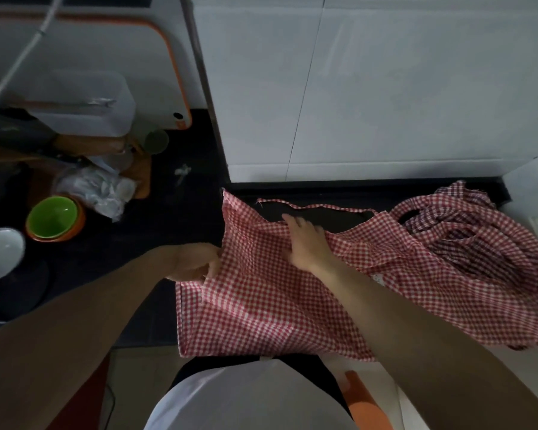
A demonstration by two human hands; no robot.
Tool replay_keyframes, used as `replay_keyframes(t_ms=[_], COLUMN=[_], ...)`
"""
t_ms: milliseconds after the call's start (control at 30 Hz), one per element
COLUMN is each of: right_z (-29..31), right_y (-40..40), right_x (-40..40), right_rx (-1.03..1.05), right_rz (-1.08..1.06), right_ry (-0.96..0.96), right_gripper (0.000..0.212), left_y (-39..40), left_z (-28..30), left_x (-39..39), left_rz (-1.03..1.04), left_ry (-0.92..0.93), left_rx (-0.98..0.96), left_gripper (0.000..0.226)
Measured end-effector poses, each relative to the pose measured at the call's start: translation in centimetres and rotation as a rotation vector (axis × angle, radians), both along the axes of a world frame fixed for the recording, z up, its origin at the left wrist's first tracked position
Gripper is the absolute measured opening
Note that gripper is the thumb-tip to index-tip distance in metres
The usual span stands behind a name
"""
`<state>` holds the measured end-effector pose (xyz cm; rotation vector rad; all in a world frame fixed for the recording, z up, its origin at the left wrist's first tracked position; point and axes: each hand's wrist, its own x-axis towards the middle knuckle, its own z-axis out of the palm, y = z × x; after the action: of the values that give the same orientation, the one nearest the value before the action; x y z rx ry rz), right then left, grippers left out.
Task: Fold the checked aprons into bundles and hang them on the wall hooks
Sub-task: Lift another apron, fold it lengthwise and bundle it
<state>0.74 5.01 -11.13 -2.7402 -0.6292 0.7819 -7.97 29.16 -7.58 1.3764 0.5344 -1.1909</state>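
A red-and-white checked apron [261,305] lies spread on the dark counter, its lower edge hanging over the front. My left hand [196,262] pinches the apron's left edge. My right hand [305,240] lies flat on the cloth near its upper edge, fingers straight and pressing. The neck strap [317,207] loops across the counter behind that hand. At the right a crumpled heap of more checked aprons [466,234] sits, one darker red. No wall hooks are in view.
A green bowl in an orange bowl [55,218] and a white bowl [0,252] stand at the left. Behind them are crumpled plastic bags [97,187], a white container [84,103] and an orange-rimmed board [156,66]. White tiled wall [385,88] backs the counter.
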Motion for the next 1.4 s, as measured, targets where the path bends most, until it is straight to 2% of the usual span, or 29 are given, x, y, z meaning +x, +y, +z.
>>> replay_keyframes(t_ms=[33,100,167,200,267,333,400,467,533,567,667,733,800,867,900,967,1033,1133,1300,1400], right_z=[-0.3,-0.9,-0.8,-0.3,1.9,4.5,6.8,8.2,9.4,9.7,10.6,11.3,12.8,14.8,15.5,16.1,16.1,16.5,17.5,17.5], right_y=[-0.1,-0.4,-0.5,-0.4,-0.4,-0.6,-0.6,-0.5,-0.1,0.0,0.1,-0.2,-0.2,-0.2,0.0,0.2,0.2,-0.6,-1.8,-2.1], right_x=[0.1,-0.1,-0.1,0.0,0.5,1.1,1.4,1.1,0.7,0.6,0.3,0.1,-0.1,-0.5,-0.5,-0.7,-0.7,0.2,0.6,0.7], right_rx=[-0.043,-0.013,0.145,0.247,0.385,0.456,0.54,0.657,0.642,0.587,0.487,0.42,0.308,0.173,0.147,0.247,0.469,0.615,0.666,0.752], right_rz=[-0.021,-0.08,-0.138,-0.175,-0.252,-0.283,-0.279,-0.347,-0.416,-0.389,-0.243,-0.077,0.167,0.358,0.378,0.274,0.086,-0.041,-0.141,-0.235], right_ry=[0.025,-0.014,-0.035,0.006,0.161,0.384,0.596,0.839,1.0,1.008,0.978,1.031,1.105,1.001,0.896,0.648,0.437,0.218,0.03,0.064], right_gripper=[0.068,0.036,0.01,0.003,0.009,0.013,0.013,0.011,0.037,0.045,0.042,0.046,0.042,0.029,0.021,0.018,0.019,0.01,0.017,0.023], left_y=[0.3,1.3,2.2,2.3,2.1,2.0,1.9,1.7,1.3,1.0,0.7,0.3,-0.4,-1.6,-2.2,-3.4,-4.5,-5.6,-6.1,-6.1], left_z=[-0.5,-2.1,-3.7,-4.1,-4.4,-4.6,-4.7,-4.2,-3.1,-2.3,0.5,2.1,3.6,5.5,6.6,8.7,10.6,12.8,15.3,16.3], left_x=[-0.6,-1.5,-2.6,-3.1,-3.7,-3.7,-3.1,-2.2,-0.8,-0.1,1.9,3.1,4.0,4.8,5.2,5.6,5.9,6.5,7.1,7.0], left_rz=[-0.105,-0.364,-0.582,-0.637,-0.729,-0.797,-0.656,-0.414,-0.223,-0.158,-0.063,-0.004,0.04,0.094,0.109,0.12,0.138,0.199,0.262,0.223], left_ry=[-0.032,-0.213,-0.383,-0.43,-0.492,-0.511,-0.469,-0.423,-0.438,-0.466,-0.524,-0.571,-0.655,-0.706,-0.719,-0.754,-0.774,-0.808,-0.859,-0.866], left_rx=[0.099,0.408,0.709,0.813,0.905,0.893,0.789,0.698,0.674,0.665,0.607,0.534,0.493,0.413,0.361,0.3,0.243,0.233,0.225,0.15], left_gripper=[0.045,0.031,0.05,0.06,0.055,0.029,0.02,0.024,0.029,0.029,0.02,0.01,0.013,0.018,0.021,0.023,0.021,0.018,0.018,0.016])
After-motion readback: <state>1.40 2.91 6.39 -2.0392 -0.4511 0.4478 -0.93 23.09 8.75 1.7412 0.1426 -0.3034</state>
